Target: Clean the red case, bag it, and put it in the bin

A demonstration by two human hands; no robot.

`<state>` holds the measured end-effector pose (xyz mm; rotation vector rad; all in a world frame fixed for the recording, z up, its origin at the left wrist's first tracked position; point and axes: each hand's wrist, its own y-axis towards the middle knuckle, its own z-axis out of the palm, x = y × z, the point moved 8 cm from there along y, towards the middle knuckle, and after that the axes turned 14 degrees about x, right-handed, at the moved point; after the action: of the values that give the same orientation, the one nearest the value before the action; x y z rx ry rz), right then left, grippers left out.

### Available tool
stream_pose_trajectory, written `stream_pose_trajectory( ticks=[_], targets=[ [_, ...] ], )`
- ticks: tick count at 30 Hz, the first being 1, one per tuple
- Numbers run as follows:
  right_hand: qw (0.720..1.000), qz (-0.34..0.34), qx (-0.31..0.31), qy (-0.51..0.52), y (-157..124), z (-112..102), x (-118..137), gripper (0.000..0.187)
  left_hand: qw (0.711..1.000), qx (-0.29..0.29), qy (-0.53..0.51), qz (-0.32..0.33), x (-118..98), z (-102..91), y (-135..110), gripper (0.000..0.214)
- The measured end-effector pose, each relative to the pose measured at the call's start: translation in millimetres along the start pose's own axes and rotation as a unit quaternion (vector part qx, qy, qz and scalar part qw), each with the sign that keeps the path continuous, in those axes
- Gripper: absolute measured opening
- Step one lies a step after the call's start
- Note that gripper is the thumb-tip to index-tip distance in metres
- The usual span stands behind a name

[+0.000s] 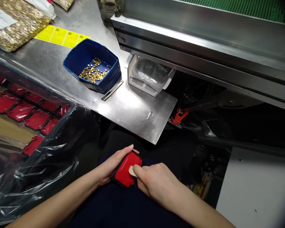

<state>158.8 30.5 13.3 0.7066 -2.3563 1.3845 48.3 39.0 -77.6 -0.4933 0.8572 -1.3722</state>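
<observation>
My left hand (110, 166) grips a red plastic part with a black edge (124, 171) and holds it over my lap. My right hand (154, 185) is closed, and its thumb presses on the face of that part. On the steel table above, a blue bin (85, 52) holds several small brass pieces (93, 72).
A steel table (133, 110) ends just above my lap. A white bin lined with plastic (148, 76) stands beside the blue bin, under a steel conveyor frame (204, 38). Bags of brass pieces (16, 25) and yellow labels (61, 35) lie far left. Red parts (35, 118) fill a plastic-lined box at left.
</observation>
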Motion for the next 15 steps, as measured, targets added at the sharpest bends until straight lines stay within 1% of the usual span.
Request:
stream_pose_trajectory(
  ticks=[3, 8, 12, 15],
  targets=[
    [1.0, -0.007, 0.004, 0.022, -1.0, -2.0, -2.3, 0.006, 1.0, 0.011, -0.004, -0.003, 0.4, 1.5, 1.6, 0.053],
    [0.999, -0.007, -0.005, 0.039, -1.3, -3.9, -7.1, 0.008, 1.0, 0.006, 0.02, 0.002, -2.2, -0.1, 3.3, 0.052],
    [0.999, -0.002, 0.001, 0.044, 0.9, -2.2, -8.2, 0.006, 1.0, 0.017, 0.007, 0.005, -2.6, 1.2, 4.9, 0.05],
    [0.999, 0.004, -0.011, 0.047, 1.2, -4.2, -10.0, 0.007, 1.0, 0.015, -0.002, 0.006, -1.7, 0.0, 6.3, 0.049]
  ],
)
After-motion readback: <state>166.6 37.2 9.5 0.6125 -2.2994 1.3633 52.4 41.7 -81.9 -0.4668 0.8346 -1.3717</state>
